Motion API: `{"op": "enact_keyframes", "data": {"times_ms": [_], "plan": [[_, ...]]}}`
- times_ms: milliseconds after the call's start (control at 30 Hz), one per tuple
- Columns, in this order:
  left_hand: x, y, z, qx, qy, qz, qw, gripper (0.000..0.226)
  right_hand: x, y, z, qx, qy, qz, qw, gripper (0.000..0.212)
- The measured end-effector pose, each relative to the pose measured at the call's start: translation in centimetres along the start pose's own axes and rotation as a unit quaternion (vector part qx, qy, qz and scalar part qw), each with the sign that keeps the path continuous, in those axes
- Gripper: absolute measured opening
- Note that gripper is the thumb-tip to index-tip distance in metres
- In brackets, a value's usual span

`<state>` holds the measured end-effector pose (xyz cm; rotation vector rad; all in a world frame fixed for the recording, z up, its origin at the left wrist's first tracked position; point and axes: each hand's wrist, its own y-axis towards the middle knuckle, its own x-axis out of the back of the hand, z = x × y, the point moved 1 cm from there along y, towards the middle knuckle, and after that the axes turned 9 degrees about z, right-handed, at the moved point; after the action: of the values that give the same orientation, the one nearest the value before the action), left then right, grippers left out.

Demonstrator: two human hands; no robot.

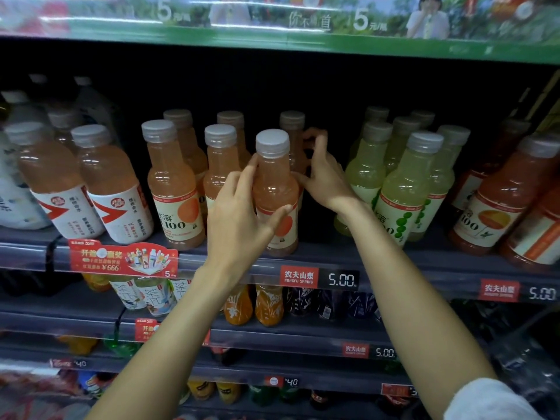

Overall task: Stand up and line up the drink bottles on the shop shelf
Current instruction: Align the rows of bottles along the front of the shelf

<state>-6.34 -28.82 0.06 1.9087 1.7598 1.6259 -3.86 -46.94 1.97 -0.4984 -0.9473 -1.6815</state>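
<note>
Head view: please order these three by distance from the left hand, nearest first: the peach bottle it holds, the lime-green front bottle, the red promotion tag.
1. Peach bottle: held in the left hand.
2. Red promotion tag: lower left, on the shelf edge.
3. Lime-green front bottle: far right, beyond the right hand.

You see clear, glossy plastic in the peach bottle (274,192), topped by a matt grey plastic cap (272,143) and wrapped in a smooth paper-like label (280,225). The shelf edge (394,265) looks like shiny transparent plastic over printed price tags (319,278).
</note>
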Motion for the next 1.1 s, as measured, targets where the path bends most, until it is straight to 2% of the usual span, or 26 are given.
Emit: {"op": "enact_keyframes", "data": {"times_ms": [133,333,633,767,1100], "plan": [[-0.4,0.4,-0.5,-0.012,0.003,0.009,1.000,0.081,-0.3,-0.1,-0.6,-0.009,0.107,-0.014,0.994,0.074],[-0.8,1.1,-0.6,-0.003,0.018,0.016,1.000,0.082,-0.5,0.3,-0.7,-0.009,0.139,-0.030,0.990,0.051],[-0.9,1.1,-0.6,-0.009,0.025,0.019,0.999,0.080,-0.3,0.3,-1.0,0.001,0.167,0.010,0.986,0.046],[-0.9,1.1,-0.8,-0.007,0.022,0.022,0.999,0.080,-0.2,0.4,-1.3,-0.030,0.238,0.036,0.970,0.036],[-1.6,0.8,-0.9,0.007,-0.005,0.025,1.000,0.079,-0.5,0.0,-0.2,-0.027,0.186,-0.017,0.982,0.035]]}}
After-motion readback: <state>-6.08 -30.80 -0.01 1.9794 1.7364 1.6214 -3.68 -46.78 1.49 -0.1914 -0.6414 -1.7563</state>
